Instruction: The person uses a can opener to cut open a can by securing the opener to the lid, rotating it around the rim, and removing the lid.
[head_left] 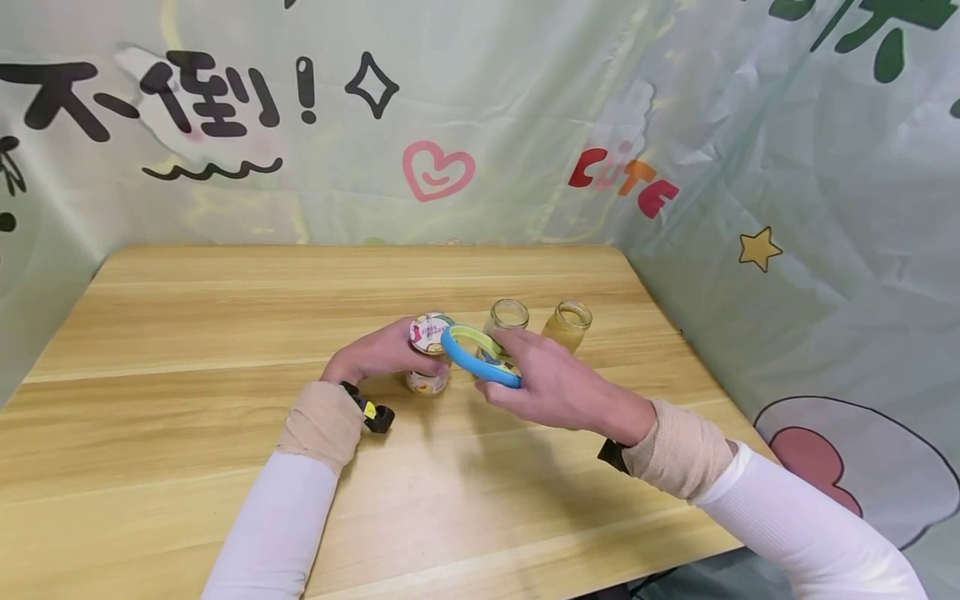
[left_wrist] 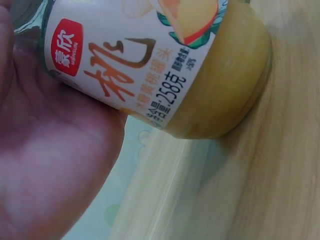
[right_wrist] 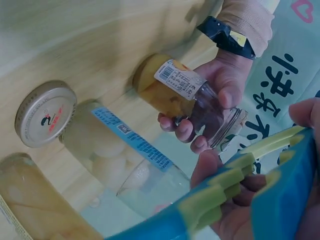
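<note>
My left hand (head_left: 380, 352) grips a glass jar of yellow peaches (left_wrist: 222, 75) around its upper part. Its patterned lid (head_left: 428, 332) is on, and the jar's base stands on the table. In my right hand (head_left: 558, 385) is a blue and green jar opener (head_left: 480, 363) with stepped inner teeth. The opener overlaps the lid's right edge in the head view, while the right wrist view shows a gap between them. Close beyond my right hand stands an uncovered jar of pale round fruit (right_wrist: 107, 155), partly hidden by that hand in the head view.
Another uncovered jar with yellowish contents (head_left: 566, 327) stands to the right. A loose metal lid (right_wrist: 46, 115) lies beside the pale fruit jar. The wooden table (head_left: 225, 333) ends at a printed cloth backdrop (head_left: 510, 117) behind and on the right.
</note>
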